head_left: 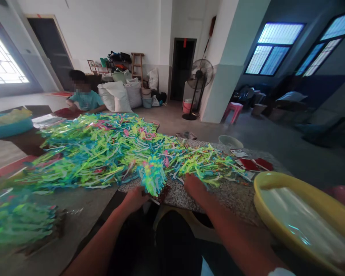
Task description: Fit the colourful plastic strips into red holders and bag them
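Note:
My left hand point(138, 195) is at the near edge of the speckled stone tabletop point(178, 197), closed on an upright bundle of thin strips point(153, 176) in blue, green and yellow with some pink. A dark red piece point(164, 191) shows beside the bundle's base. My right hand point(193, 184) reaches to the near side of a wide, loose heap of similar coloured strips point(103, 149). Its fingers look curled together, and what is in them is hidden.
A yellow basin point(260, 191) with clear plastic stands at right, near red packets point(250, 164). Blurred bundled strips point(23, 222) lie at lower left. A blue basin point(11, 128) is farther left. Across the heap sits another person point(87, 100); behind are sacks point(117, 96) and a fan point(199, 74).

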### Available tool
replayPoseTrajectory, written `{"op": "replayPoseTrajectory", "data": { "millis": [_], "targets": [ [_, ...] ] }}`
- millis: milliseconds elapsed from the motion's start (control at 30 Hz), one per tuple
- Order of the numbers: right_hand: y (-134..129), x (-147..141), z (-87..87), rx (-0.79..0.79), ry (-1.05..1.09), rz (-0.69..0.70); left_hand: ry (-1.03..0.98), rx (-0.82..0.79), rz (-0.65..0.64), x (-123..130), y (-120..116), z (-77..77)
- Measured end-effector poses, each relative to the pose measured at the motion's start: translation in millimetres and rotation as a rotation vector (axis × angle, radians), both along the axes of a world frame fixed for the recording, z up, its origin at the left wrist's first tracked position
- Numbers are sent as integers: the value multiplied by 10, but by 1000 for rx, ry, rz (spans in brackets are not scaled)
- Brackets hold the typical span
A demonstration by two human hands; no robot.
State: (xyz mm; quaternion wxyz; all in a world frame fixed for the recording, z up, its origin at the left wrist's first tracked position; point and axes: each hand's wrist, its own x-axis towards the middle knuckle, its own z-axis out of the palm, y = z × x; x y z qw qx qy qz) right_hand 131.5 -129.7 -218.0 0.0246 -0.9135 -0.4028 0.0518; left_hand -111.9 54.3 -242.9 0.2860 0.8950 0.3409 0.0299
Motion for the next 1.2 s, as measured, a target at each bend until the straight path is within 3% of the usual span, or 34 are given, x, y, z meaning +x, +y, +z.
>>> {"op": "replayPoseTrajectory", "data": {
  "millis": [233,367,567,700,767,933,1067,1200],
  "targets": [
    [26,-229,-259,134,-18,220,-28,-60,-135,33,109,16],
    [215,-305,-385,242,25,402,-98,-98,-188,45,173,2],
    [451,-103,-473,453,149,578,-101,-131,-188,33,212,-32],
    [424,65,-430,472,238,680,-104,-139,-208,32,200,9],
    [410,169,-325,408,246,605,-96,-142,-197,30,195,28],
    [476,723,92,312,-4,151,-105,-142,-190,31,200,10],
    [534,1290,222,174,-93,102,-63,-114,-156,47,209,-3],
    [416,1515,109,17,-1,95,-63,-139,-153,47,200,24]
  ]
}}
